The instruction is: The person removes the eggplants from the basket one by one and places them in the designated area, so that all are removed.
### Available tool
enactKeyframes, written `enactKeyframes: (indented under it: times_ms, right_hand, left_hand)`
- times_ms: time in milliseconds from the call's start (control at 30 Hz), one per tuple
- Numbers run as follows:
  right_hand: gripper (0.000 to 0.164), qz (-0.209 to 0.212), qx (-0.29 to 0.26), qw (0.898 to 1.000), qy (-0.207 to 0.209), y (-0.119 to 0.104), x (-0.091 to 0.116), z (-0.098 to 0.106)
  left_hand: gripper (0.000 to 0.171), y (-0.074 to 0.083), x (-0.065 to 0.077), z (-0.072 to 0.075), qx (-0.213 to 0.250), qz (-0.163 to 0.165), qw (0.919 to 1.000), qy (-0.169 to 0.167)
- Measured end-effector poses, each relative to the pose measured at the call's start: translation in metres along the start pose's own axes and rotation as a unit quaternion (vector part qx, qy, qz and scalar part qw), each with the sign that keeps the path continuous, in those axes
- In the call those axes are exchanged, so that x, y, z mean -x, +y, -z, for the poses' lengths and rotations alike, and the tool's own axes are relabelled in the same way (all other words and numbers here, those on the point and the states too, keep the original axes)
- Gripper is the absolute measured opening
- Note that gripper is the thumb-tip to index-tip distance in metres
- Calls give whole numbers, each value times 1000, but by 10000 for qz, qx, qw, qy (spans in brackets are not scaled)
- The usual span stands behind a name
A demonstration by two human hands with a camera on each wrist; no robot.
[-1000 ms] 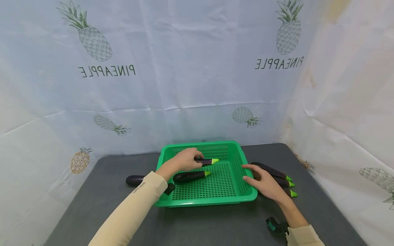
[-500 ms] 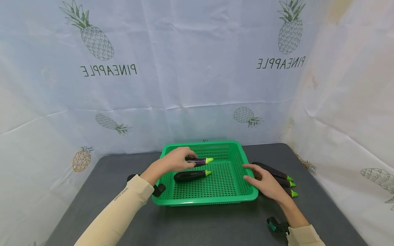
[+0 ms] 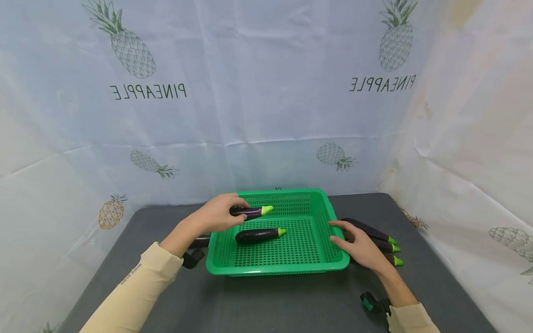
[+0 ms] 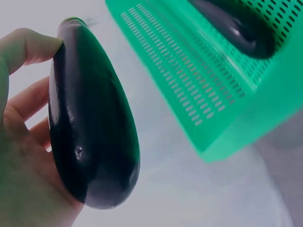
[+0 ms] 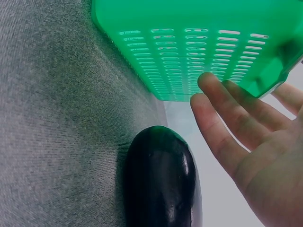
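Observation:
My left hand [image 3: 218,213] grips a dark purple eggplant [image 3: 250,212] with a bright green cap, up over the basket's back left corner. In the left wrist view, thumb and fingers hold this eggplant [image 4: 94,118] near one end. A second eggplant [image 3: 256,236] lies inside the green basket [image 3: 279,270], towards its left. My right hand [image 3: 360,247] is at the basket's right rim, index finger and thumb touching it. In the right wrist view, the other fingers [image 5: 241,120] extend fairly straight beside the perforated wall, with an eggplant [image 5: 161,179] below them.
Three eggplants [image 3: 368,229] lie side by side on the dark table [image 3: 283,300], right of the basket and partly behind my right hand. One more eggplant [image 3: 201,241] lies left of the basket, partly hidden by my left wrist. A pineapple-print cloth [image 3: 266,92] hangs behind.
My left hand has lifted the eggplant from within the basket and carried it left and slightly up, to the left rim. My right hand stays at the right rim.

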State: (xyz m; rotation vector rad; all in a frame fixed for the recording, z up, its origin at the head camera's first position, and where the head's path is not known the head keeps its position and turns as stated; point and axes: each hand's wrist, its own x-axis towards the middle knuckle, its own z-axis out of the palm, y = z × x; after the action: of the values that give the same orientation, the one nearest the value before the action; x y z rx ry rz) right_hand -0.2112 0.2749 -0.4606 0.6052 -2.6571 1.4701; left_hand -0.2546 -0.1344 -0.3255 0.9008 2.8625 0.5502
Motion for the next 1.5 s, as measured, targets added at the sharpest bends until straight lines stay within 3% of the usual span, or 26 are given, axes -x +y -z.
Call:
enactKeyframes:
  times_ms: [333, 667, 1100, 1333, 1500]
  right_hand:
    - [49, -65, -37, 10000, -11, -2, 2, -3]
    - [49, -79, -26, 10000, 29, -3, 0, -2]
    - [48, -28, 19, 10000, 62, -3, 1, 1]
    - [48, -20, 45, 9999, 92, -2, 1, 0]
    - [48, -19, 18, 9999, 98, -2, 0, 0]
  left_hand:
    - [27, -28, 45, 5, -16, 78, 9987, 509]
    - [27, -50, 74, 7, 111, 312, 9954, 897]
    - [20, -86, 96, -6, 392, 912, 9875, 1225]
    - [19, -106, 107, -17, 409, 1222, 9847, 1175]
    - [20, -116, 111, -28, 527, 1273, 9850, 1043]
